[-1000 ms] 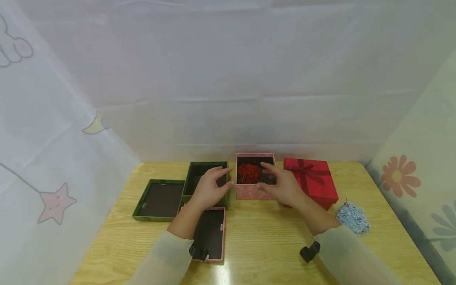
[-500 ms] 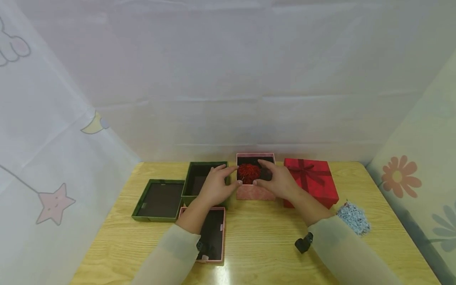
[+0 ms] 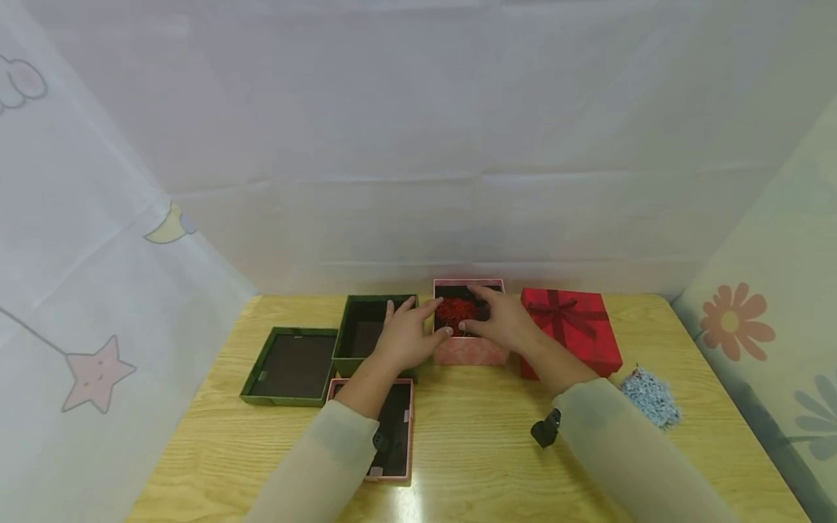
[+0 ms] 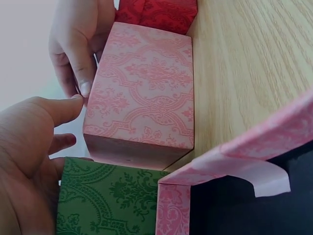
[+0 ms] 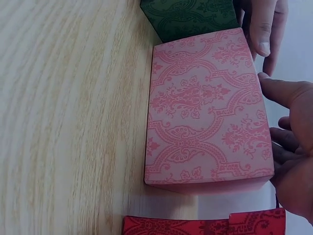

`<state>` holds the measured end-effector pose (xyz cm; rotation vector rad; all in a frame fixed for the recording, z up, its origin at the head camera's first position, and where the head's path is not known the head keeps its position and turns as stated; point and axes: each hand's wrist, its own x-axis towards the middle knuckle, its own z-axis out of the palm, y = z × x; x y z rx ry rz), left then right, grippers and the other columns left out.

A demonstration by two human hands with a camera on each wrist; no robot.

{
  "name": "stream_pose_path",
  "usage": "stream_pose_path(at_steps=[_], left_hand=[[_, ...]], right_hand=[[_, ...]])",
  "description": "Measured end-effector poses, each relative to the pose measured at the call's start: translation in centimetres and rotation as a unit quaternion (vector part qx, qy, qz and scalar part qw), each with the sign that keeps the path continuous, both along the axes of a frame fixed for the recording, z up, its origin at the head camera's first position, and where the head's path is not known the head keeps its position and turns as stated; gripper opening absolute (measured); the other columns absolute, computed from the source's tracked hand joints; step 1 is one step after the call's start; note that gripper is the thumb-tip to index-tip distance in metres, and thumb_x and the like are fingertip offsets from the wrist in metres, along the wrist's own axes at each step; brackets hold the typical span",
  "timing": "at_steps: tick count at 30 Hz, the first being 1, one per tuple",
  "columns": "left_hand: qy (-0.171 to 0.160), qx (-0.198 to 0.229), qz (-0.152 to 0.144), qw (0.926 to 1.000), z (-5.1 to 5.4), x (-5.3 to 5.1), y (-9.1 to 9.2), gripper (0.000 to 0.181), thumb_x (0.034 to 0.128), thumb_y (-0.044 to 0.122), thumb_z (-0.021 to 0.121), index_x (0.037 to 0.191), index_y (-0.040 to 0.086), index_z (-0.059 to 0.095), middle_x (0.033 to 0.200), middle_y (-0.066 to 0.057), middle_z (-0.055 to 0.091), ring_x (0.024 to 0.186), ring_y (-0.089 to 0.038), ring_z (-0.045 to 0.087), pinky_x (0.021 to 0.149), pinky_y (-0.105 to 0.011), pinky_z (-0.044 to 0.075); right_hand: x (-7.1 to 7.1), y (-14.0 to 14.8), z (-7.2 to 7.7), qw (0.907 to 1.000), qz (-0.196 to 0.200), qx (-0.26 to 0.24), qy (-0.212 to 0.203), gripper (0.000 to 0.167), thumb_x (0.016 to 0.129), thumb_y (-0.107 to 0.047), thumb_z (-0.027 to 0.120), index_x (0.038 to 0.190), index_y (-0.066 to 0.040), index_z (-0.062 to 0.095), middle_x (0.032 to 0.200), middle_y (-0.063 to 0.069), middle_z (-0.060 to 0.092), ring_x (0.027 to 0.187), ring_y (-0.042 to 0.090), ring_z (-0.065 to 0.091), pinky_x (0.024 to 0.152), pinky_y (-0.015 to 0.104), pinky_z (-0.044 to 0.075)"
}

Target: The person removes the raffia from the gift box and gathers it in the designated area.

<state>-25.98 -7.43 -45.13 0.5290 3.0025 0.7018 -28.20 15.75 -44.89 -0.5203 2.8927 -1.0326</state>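
Note:
A pink patterned box (image 3: 471, 353) stands uncovered at the back middle of the table, holding a tangle of red shredded paper (image 3: 455, 312). My left hand (image 3: 407, 334) spreads over the box's left side, its thumb by the front rim and index finger at the left edge. From the right, my right hand (image 3: 510, 319) reaches over the box, thumb near the front rim and fingers extended over the inside. In both wrist views the pink box's front face (image 4: 142, 83) hides the shredded paper, so contact with it cannot be told.
Left of the pink box stands an uncovered green box (image 3: 344, 367), with an upturned green lid (image 3: 253, 399) beside it. An upturned pink lid (image 3: 411, 436) lies in front. To the right are a red gift box with a ribbon (image 3: 588, 349) and pale blue shredded paper (image 3: 650, 398).
My left hand has moved right, from above the green box to the pink box's left edge. My right hand has shifted slightly left and away from me over the pink box.

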Motion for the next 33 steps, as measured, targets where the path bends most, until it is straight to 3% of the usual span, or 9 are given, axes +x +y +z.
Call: stream_pose_path(at_steps=[6, 16, 23, 33], left_hand=[[-0.033, -0.020, 0.005, 0.9993, -0.1, -0.2, 0.2, 0.073, 0.1005, 0.060, 0.060, 0.162, 0.024, 0.041, 0.148, -0.004, 0.059, 0.155, -0.036, 0.025, 0.123, -0.065, 0.002], [-0.062, -0.032, 0.002, 0.9976, 0.1, 0.1, 0.6, 0.078, 0.1006, 0.062, 0.057, 0.162, 0.017, 0.039, 0.150, -0.004, 0.057, 0.157, -0.036, 0.020, 0.124, -0.064, 0.004], [-0.061, -0.032, 0.003, 0.9976, 0.1, 0.5, 0.6, 0.078, 0.1000, 0.063, 0.057, 0.162, 0.018, 0.040, 0.150, -0.002, 0.057, 0.157, -0.033, 0.019, 0.124, -0.063, 0.005], [-0.068, -0.013, 0.007, 0.9976, 0.0, 0.8, 0.7, 0.078, 0.0987, 0.063, 0.060, 0.162, 0.021, 0.040, 0.147, -0.001, 0.060, 0.158, -0.030, 0.018, 0.125, -0.062, 0.003]], right_hand=[[-0.5, -0.4, -0.1, 0.9996, 0.013, 0.023, -0.007, 0.084, 0.090, -0.039, 0.083, 0.159, -0.009, 0.043, 0.145, 0.022, 0.058, 0.115, 0.040, 0.067, 0.097, 0.055, 0.054], [-1.2, -0.6, -0.2, 0.9975, 0.019, 0.068, -0.001, 0.084, 0.090, -0.039, 0.083, 0.158, -0.007, 0.044, 0.145, 0.020, 0.059, 0.128, 0.039, 0.060, 0.104, 0.054, 0.050], [-1.5, -1.1, 0.0, 0.9933, 0.033, 0.110, 0.013, 0.079, 0.088, -0.038, 0.084, 0.151, -0.002, 0.052, 0.141, 0.020, 0.063, 0.128, 0.039, 0.060, 0.107, 0.053, 0.048], [-2.1, -2.0, 0.0, 0.9900, 0.035, 0.137, -0.011, 0.082, 0.084, -0.037, 0.087, 0.147, 0.003, 0.054, 0.134, 0.022, 0.066, 0.124, 0.039, 0.063, 0.104, 0.052, 0.050]])
